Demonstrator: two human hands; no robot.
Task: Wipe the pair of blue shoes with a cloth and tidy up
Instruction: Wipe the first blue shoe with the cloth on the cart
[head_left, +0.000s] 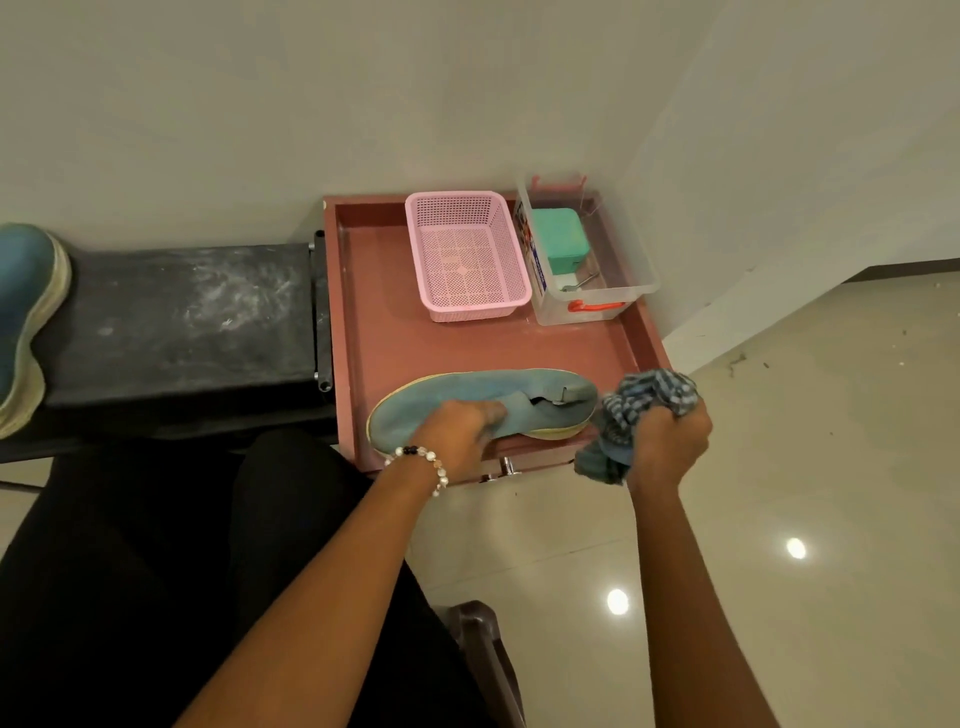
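Note:
One blue shoe (519, 397) with a pale yellow sole lies on its side along the near edge of the red tray table (374, 332), toe to the left. My left hand (460, 434), with a bead bracelet at the wrist, grips its upper near the middle. My right hand (667, 441) holds a bunched blue-and-white striped cloth (636, 405) just past the shoe's heel, at the tray's near right corner. The other blue shoe (26, 306) rests on the black bench (187, 317) at the far left edge of the view.
A pink perforated basket (465, 254) stands at the back of the tray. Beside it is a clear plastic box (587, 254) with a green case and small items inside. Walls close the back and right. Glossy tiled floor (779, 467) lies to the right.

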